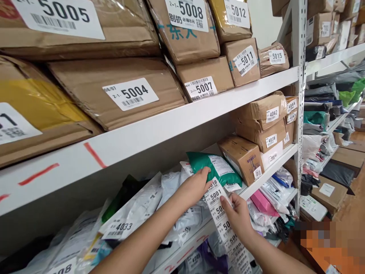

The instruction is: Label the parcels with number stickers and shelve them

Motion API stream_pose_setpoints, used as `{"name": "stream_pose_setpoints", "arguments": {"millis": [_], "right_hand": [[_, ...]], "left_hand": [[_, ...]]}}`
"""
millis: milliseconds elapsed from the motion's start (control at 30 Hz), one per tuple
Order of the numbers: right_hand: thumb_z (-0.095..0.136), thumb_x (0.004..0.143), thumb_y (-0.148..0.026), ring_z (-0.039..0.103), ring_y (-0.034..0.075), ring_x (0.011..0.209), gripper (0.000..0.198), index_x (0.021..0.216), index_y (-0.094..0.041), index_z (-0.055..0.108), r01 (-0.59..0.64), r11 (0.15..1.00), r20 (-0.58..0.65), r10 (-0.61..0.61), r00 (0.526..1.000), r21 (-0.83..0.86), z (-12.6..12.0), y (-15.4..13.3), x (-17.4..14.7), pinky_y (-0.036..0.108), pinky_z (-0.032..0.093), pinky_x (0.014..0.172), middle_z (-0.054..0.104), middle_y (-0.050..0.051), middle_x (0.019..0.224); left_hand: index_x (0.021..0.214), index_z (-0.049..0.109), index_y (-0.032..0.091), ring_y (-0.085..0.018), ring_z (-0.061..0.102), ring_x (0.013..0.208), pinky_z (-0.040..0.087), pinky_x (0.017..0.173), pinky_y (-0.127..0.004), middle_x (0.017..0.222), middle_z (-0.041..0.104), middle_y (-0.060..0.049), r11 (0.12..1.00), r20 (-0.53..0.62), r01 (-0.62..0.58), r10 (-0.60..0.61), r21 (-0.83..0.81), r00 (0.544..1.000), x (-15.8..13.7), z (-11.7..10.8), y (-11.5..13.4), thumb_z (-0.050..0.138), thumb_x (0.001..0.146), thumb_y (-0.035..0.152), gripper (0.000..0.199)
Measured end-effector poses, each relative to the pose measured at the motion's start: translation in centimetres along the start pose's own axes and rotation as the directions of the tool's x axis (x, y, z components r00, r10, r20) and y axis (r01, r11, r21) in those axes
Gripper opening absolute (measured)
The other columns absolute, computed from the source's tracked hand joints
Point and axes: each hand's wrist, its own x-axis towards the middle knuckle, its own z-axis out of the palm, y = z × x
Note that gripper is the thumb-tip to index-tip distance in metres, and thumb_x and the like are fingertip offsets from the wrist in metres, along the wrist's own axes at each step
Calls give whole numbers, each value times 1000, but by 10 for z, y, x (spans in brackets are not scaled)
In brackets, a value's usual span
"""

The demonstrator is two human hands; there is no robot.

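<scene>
A green plastic parcel bag [196,160] with a white shipping label lies tilted on the middle shelf. My left hand [195,186] grips its near edge, with the fingertips on the green plastic and the thumb close to the top of the number stickers. Between thumb and fingers, my right hand [238,211] pinches a long strip of barcode number stickers [219,219], "5001" showing near its top. The strip hangs down past the shelf edge. Below the bag's right side, a white number sticker [232,187] is partly visible.
A brown carton [242,156] stands right of the green bag, beside stacked boxes [264,110]. White parcel bags [142,205] fill the shelf to the left. Overhead, a white shelf beam [159,125] carries numbered cartons [119,89]. A perforated upright [299,95] rises at right.
</scene>
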Motion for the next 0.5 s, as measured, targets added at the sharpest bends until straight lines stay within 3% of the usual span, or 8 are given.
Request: {"name": "stream_pose_setpoints", "arguments": {"millis": [67, 133, 233, 300, 433, 500], "right_hand": [[56, 79, -65, 27, 10, 52, 54, 54, -24, 31, 41, 999, -10, -41, 999, -10, -5, 3, -8, 24, 24, 49, 28, -7, 51], [54, 83, -62, 26, 10, 52, 53, 55, -24, 30, 109, 994, 3, -109, 994, -28, -14, 6, -17, 24, 23, 48, 28, -7, 51], [54, 87, -52, 26, 9, 50, 49, 55, -24, 31, 229, 970, 99, -220, 970, -84, -38, 16, -32, 25, 23, 48, 29, -7, 50], [55, 88, -47, 26, 9, 48, 46, 55, -23, 33, 283, 949, 171, -259, 951, -136, -60, 24, -41, 25, 23, 48, 28, -7, 50], [53, 92, -41, 36, 10, 48, 39, 59, -22, 47, 343, 903, 206, -296, 933, -257, -113, 39, -63, 24, 31, 49, 38, -6, 50], [52, 93, -39, 47, 13, 52, 33, 67, -21, 58, 396, 855, 180, -355, 917, -334, -136, 44, -78, 24, 39, 53, 52, -3, 55]], "left_hand": [[123, 45, 14, -27, 63, 91, 45, 76, -35, 114, 61, -15, 1000, -27, 0, 1, 30, 1000, -2, 3, 3, 40, 93, 26, 33], [114, 53, 18, -25, 61, 88, 45, 75, -34, 110, 59, -12, 994, -45, -69, 73, 84, 996, -3, 4, 6, 36, 93, 23, 27], [101, 62, 22, -25, 57, 94, 46, 82, -35, 104, 55, -9, 973, -64, -208, 215, 99, 975, -6, 3, 4, 32, 92, 24, 31], [107, 66, 25, -28, 56, 101, 46, 90, -40, 105, 57, -9, 970, -68, -237, 240, 47, 968, -11, 4, 0, 38, 91, 32, 33], [129, 62, 36, -41, 42, 130, 31, 108, -63, 133, 55, -10, 982, -261, -187, 175, -22, 949, -51, 19, 4, 50, 86, 36, 44], [137, 54, 41, -43, 31, 141, 26, 113, -65, 148, 46, -6, 954, -365, -264, 199, -139, 910, -83, 41, 21, 50, 88, 42, 49]]}}
